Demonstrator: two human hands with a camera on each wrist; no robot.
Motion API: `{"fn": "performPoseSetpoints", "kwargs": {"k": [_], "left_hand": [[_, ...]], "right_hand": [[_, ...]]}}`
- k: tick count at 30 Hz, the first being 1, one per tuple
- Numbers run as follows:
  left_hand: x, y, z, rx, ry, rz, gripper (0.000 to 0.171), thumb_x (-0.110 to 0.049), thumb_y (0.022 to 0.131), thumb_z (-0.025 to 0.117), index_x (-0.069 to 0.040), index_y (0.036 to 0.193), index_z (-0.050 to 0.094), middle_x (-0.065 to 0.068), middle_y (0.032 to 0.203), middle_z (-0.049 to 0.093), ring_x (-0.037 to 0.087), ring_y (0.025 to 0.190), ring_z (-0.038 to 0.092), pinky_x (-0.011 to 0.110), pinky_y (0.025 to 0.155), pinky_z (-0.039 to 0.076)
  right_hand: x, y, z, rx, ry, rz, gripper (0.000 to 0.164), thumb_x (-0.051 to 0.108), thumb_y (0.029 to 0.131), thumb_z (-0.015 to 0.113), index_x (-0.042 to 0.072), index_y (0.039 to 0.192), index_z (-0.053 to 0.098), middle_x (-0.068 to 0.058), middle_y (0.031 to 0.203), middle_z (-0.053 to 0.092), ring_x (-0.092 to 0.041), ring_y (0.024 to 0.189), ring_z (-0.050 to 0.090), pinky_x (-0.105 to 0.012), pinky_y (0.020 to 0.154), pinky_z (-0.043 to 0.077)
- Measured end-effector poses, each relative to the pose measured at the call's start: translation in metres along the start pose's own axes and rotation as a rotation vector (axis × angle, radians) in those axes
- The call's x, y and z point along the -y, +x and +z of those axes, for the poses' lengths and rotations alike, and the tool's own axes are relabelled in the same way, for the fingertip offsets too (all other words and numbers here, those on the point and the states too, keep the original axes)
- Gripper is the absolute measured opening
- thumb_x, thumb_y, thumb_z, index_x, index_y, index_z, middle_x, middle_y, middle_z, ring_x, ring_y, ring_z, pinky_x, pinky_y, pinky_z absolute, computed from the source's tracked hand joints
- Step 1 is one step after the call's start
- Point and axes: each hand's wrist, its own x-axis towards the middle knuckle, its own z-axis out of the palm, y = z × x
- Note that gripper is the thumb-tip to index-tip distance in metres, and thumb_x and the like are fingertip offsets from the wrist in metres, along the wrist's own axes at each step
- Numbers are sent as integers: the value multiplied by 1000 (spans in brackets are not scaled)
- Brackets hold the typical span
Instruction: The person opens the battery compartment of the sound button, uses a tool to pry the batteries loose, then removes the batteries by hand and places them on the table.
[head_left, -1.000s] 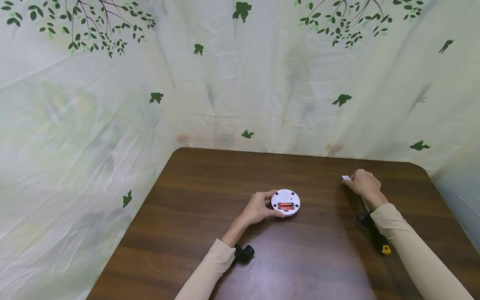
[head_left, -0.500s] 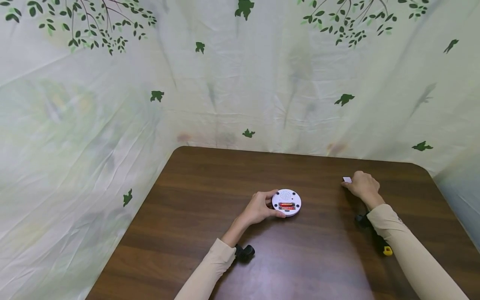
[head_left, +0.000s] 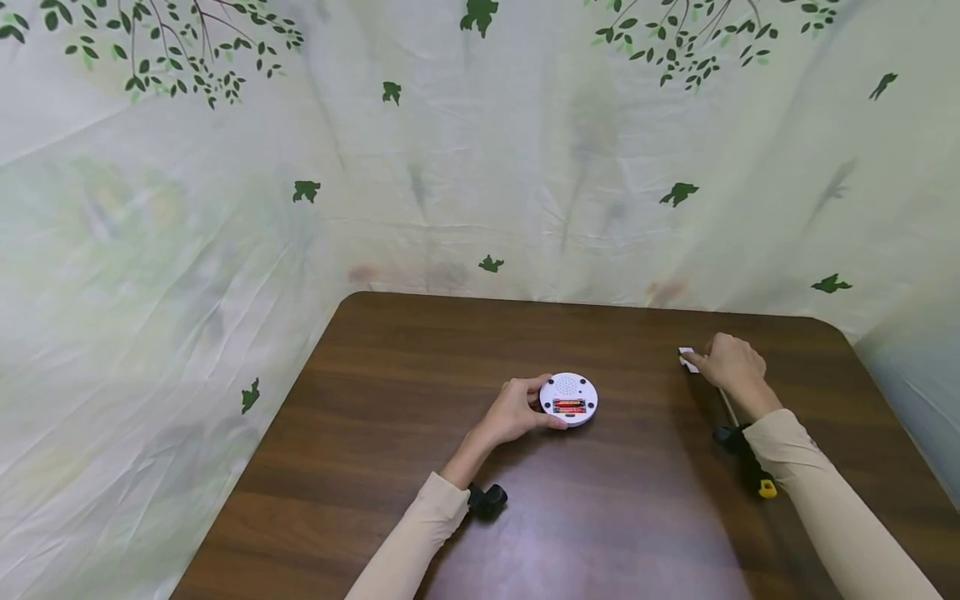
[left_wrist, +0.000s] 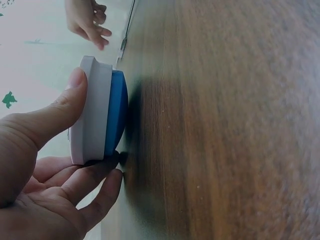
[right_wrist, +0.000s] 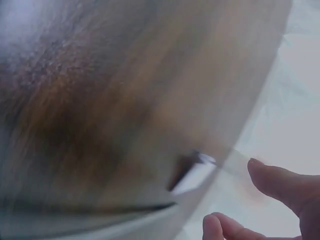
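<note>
My left hand grips a round white device by its edge, thumb on one side and fingers on the other. Its back faces up in the head view, with small holes and two red batteries in an uncovered compartment. A blue domed side faces the tabletop, close over it. At the far right, my right hand is beside a small white piece, which looks like a battery cover. In the right wrist view its thumb and fingers are spread apart, with nothing between them.
A screwdriver with a black and yellow handle lies partly under the right forearm, its metal shaft pointing toward the back. The brown wooden table ends at a pale curtain printed with leaves.
The right thumb and fingers have come away from the small white piece, and more of it shows. The left hand keeps its hold on the device. The head view has shifted slightly.
</note>
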Motion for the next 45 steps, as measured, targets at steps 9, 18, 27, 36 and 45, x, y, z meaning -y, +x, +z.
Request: {"fn": "performPoseSetpoints", "kwargs": {"k": [9, 18, 27, 36, 45], "left_hand": [[3, 1, -2, 0, 4, 21, 82, -10, 76, 93, 7, 146, 54, 23, 134, 68, 26, 124, 68, 38, 100, 57], [2, 4, -4, 5, 22, 21, 81, -13, 76, 93, 6, 146, 54, 23, 136, 67, 25, 125, 67, 36, 101, 56], [2, 5, -1, 9, 12, 28, 81, -12, 75, 93, 5, 145, 55, 22, 132, 69, 24, 123, 68, 39, 102, 56], [1, 5, 0, 4, 28, 28, 85, -14, 76, 93, 6, 147, 52, 23, 135, 67, 24, 124, 67, 38, 103, 55], [1, 5, 0, 2, 24, 34, 86, -13, 76, 93, 9, 147, 51, 26, 138, 64, 26, 125, 66, 38, 102, 56]], "right_hand": [[3, -34, -26, -78, 27, -46, 61, 44, 101, 63, -11, 129, 58, -30, 113, 69, -42, 90, 68, -39, 56, 50], [-2, -80, -26, -104, -18, -47, 61, 41, 99, 67, -12, 127, 58, -34, 111, 65, -44, 84, 66, -41, 54, 48], [-10, -115, -4, -223, -97, -34, 55, 27, 96, 71, -16, 127, 53, -46, 112, 52, -38, 58, 58, -47, 47, 46], [-16, -142, 22, -291, -138, -51, 47, 19, 95, 70, -11, 125, 50, -45, 102, 50, -41, 48, 53, -55, 42, 43], [-26, -152, 38, -291, -148, -83, 34, 11, 91, 72, -10, 107, 51, -35, 81, 53, -38, 47, 53, -49, 39, 41]]}}
